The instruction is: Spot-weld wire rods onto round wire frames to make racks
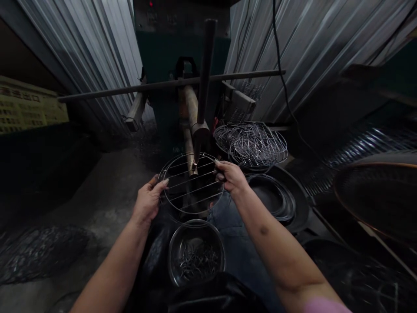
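A round wire rack with parallel cross wires lies flat under the tip of a green welding machine. My left hand grips the rack's left rim with fingers curled. My right hand pinches its right rim. The machine's copper electrode arm points down onto the rack near its far middle. A metal bowl with several short wire pieces sits just below the rack, over my lap.
A pile of finished wire racks lies right of the machine. A dark pan with loose wire rings sits beside my right hand. A long bar crosses in front of the machine. Corrugated metal walls stand behind.
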The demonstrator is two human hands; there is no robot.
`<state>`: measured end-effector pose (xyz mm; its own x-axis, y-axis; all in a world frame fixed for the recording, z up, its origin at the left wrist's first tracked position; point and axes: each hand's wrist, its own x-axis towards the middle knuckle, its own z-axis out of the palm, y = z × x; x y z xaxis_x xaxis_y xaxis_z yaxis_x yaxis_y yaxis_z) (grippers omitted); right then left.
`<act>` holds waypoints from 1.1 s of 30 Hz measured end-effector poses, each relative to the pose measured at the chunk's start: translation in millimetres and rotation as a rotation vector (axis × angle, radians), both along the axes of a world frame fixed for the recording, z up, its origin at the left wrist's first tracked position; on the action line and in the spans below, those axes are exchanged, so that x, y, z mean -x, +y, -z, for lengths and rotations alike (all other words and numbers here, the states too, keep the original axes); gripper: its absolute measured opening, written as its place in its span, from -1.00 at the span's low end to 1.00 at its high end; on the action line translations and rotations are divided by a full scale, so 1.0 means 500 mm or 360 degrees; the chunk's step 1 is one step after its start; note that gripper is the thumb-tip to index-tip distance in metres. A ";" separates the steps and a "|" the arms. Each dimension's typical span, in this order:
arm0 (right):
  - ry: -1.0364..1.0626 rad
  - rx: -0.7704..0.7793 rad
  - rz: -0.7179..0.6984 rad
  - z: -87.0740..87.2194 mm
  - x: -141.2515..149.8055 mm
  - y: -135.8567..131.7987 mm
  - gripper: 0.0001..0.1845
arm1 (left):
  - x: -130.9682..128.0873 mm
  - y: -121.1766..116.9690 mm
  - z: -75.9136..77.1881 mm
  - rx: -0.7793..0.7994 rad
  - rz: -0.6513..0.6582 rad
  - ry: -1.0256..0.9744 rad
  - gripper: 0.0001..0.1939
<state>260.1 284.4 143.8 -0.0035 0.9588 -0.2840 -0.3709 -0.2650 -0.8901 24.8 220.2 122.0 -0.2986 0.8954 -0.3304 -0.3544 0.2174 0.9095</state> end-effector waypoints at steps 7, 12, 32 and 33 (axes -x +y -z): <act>-0.0052 0.0054 -0.0172 -0.023 -0.003 0.065 -0.71 | -0.011 0.001 0.023 0.0104 0.0275 -0.0017 -0.39; -0.0090 -0.0058 -0.0236 -0.034 -0.023 0.065 -0.77 | -0.025 -0.011 0.022 0.0079 0.0252 -0.0183 -0.34; -0.2269 -0.0934 -0.0964 0.071 0.007 -0.233 -0.69 | -0.045 0.022 0.026 -0.0011 -0.0040 -0.0256 -0.47; -0.2349 -0.0824 -0.1442 0.107 0.022 -0.263 -0.65 | -0.046 0.021 0.025 -0.0022 -0.0028 -0.0252 -0.47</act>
